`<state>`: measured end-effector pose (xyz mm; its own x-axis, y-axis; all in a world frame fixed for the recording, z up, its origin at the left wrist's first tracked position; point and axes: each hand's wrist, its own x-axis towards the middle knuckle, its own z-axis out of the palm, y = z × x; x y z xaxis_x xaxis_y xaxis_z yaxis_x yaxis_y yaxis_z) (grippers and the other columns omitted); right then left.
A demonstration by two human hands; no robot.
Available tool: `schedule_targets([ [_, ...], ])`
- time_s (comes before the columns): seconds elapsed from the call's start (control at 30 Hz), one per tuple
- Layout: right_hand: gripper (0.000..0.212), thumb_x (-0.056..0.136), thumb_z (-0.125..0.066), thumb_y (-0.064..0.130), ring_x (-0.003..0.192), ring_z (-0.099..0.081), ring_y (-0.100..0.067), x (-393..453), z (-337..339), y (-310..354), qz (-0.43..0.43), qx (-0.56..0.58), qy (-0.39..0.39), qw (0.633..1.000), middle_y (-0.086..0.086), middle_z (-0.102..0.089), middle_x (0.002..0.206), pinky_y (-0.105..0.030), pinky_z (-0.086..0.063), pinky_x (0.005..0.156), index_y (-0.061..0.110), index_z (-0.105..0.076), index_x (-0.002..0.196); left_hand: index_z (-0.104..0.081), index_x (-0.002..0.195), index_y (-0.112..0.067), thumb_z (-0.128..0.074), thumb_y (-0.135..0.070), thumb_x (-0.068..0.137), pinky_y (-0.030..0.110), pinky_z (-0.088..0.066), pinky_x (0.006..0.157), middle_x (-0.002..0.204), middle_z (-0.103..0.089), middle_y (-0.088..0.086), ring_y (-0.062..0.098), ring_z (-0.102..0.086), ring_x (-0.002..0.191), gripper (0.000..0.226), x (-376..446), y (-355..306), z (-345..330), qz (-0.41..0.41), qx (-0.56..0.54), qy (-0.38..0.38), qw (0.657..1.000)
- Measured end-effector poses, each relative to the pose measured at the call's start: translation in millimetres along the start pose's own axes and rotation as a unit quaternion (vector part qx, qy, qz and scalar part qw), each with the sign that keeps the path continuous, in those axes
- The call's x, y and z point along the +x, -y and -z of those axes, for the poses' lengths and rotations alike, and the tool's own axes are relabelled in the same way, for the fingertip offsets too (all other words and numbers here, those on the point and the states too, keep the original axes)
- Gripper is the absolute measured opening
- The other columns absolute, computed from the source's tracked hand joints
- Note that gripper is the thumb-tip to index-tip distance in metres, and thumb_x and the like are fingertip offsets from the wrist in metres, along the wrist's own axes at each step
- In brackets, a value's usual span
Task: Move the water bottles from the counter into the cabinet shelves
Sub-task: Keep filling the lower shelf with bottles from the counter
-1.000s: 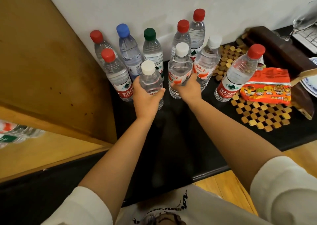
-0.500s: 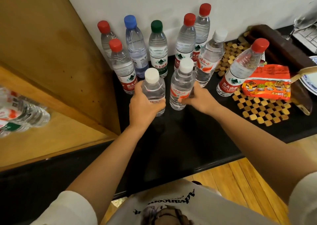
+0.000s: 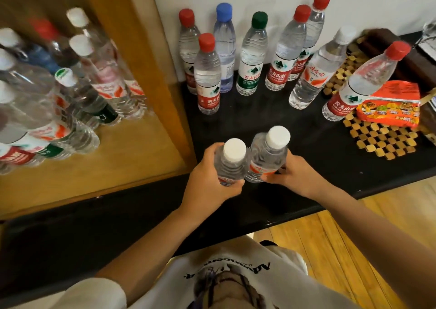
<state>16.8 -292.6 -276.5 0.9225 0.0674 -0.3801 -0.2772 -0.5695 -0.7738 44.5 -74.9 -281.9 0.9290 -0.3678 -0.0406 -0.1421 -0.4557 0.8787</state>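
Note:
My left hand (image 3: 207, 181) grips a clear white-capped bottle (image 3: 232, 161), and my right hand (image 3: 289, 175) grips a second white-capped bottle (image 3: 267, 155) with an orange label. The two bottles touch each other above the front part of the black counter (image 3: 318, 153). Several more bottles stand at the back of the counter against the wall: red-capped ones (image 3: 207, 77), a blue-capped one (image 3: 224, 46), a green-capped one (image 3: 252, 56) and a white-capped one (image 3: 311, 72). To the left, the wooden cabinet shelf (image 3: 132, 153) holds several bottles (image 3: 77, 91).
A wooden cabinet side panel (image 3: 155, 56) separates the shelf from the counter. A woven bamboo mat (image 3: 382, 141) lies at the right with an orange snack pack (image 3: 389, 105) on it and a dark wooden tray (image 3: 415, 56) behind. Wood floor (image 3: 354, 249) lies below the counter edge.
Both hands have pulled their white-capped bottles away from the row toward the counter's front edge. The view has swung left, so the cabinet shelf with its bottles shows more fully.

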Motion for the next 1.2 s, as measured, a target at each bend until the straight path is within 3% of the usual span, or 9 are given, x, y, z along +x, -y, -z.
schedule_targets([
  [0.13,0.073,0.077,-0.072,0.024,0.117,-0.051,-0.007,-8.4,-30.0,19.0,-0.005,-0.014,0.015,1.000,0.014,-0.051,0.124,-0.024,-0.039,0.101,0.018,-0.033,0.138,-0.027,0.120,-0.054,-0.072,-0.045,0.059,-0.007,-0.033,0.080,0.112,-0.041,-0.040,-0.027,-0.038,0.108,0.077,-21.1,14.8,28.1,0.026,-0.015,0.022,0.999],
  [0.3,0.068,0.074,-0.071,0.033,0.107,-0.053,0.000,-8.7,-69.5,43.2,0.012,-0.043,0.024,0.999,0.020,-0.053,0.114,-0.001,-0.038,0.084,0.018,-0.040,0.133,-0.029,0.124,-0.046,-0.077,-0.041,0.061,-0.006,-0.033,0.083,0.116,-0.045,-0.029,-0.012,-0.041,0.111,0.080,-40.5,35.2,63.5,0.038,-0.011,0.009,0.999],
  [0.43,0.069,0.072,-0.074,0.034,0.100,-0.052,0.005,-0.2,-101.1,63.6,0.033,-0.061,0.012,0.998,0.022,-0.052,0.113,0.004,-0.036,0.079,0.019,-0.041,0.132,-0.033,0.120,-0.049,-0.079,-0.041,0.062,-0.005,-0.034,0.084,0.116,-0.046,-0.033,-0.012,-0.043,0.111,0.075,-49.6,51.4,92.6,0.043,-0.021,-0.014,0.999],
  [0.6,0.078,0.063,-0.079,0.041,0.109,-0.056,-0.008,20.8,-135.1,90.0,0.040,-0.068,-0.010,0.997,0.010,-0.057,0.120,-0.028,-0.048,0.094,0.023,-0.042,0.129,-0.035,0.122,-0.045,-0.084,-0.042,0.055,-0.003,-0.034,0.084,0.119,-0.048,-0.029,-0.014,-0.042,0.112,0.083,-55.4,68.6,121.8,0.067,-0.030,-0.055,0.996],
  [0.67,0.079,0.061,-0.080,0.043,0.110,-0.056,-0.010,28.0,-144.0,99.9,0.041,-0.069,-0.019,0.997,0.008,-0.058,0.121,-0.031,-0.049,0.094,0.024,-0.042,0.128,-0.040,0.124,-0.035,-0.086,-0.037,0.055,0.001,-0.038,0.084,0.120,-0.053,-0.022,-0.008,-0.049,0.111,0.083,-55.6,74.2,132.1,0.075,-0.044,-0.069,0.994],
  [0.8,0.081,0.060,-0.082,0.040,0.112,-0.057,-0.014,37.0,-157.1,116.3,0.072,-0.070,-0.034,0.994,0.004,-0.060,0.123,-0.031,-0.048,0.096,0.021,-0.043,0.129,-0.037,0.117,-0.044,-0.086,-0.032,0.055,-0.003,-0.038,0.079,0.107,-0.051,-0.032,-0.023,-0.048,0.099,0.081,-57.6,79.4,154.9,0.066,-0.044,-0.094,0.992],
  [0.93,0.081,0.063,-0.081,0.039,0.117,-0.054,-0.011,48.2,-160.9,137.5,0.114,-0.068,-0.040,0.990,0.005,-0.058,0.127,-0.027,-0.045,0.099,0.018,-0.044,0.131,-0.037,0.124,-0.040,-0.079,-0.055,0.049,0.022,-0.047,0.092,0.118,-0.056,-0.023,-0.004,-0.054,0.112,0.087,-53.5,73.8,176.7,0.064,-0.057,-0.118,0.989],
  [1.1,0.083,0.064,-0.081,0.034,0.119,-0.052,-0.014,75.1,-156.0,161.6,0.135,-0.092,-0.035,0.986,0.003,-0.056,0.130,-0.031,-0.044,0.099,0.017,-0.041,0.134,-0.038,0.125,-0.032,-0.080,-0.054,0.049,0.043,-0.047,0.097,0.123,-0.057,-0.009,0.011,-0.055,0.115,0.090,-33.4,70.9,192.8,0.046,-0.043,-0.160,0.985],
  [1.2,0.074,0.063,-0.082,0.029,0.109,-0.055,-0.009,88.6,-156.1,169.7,0.129,-0.080,-0.036,0.988,0.006,-0.059,0.123,-0.008,-0.041,0.081,0.019,-0.048,0.128,-0.038,0.129,-0.025,-0.086,-0.039,0.053,0.045,-0.046,0.097,0.122,-0.058,-0.008,0.013,-0.056,0.114,0.090,-20.5,75.3,197.2,0.050,-0.042,-0.175,0.982],
])
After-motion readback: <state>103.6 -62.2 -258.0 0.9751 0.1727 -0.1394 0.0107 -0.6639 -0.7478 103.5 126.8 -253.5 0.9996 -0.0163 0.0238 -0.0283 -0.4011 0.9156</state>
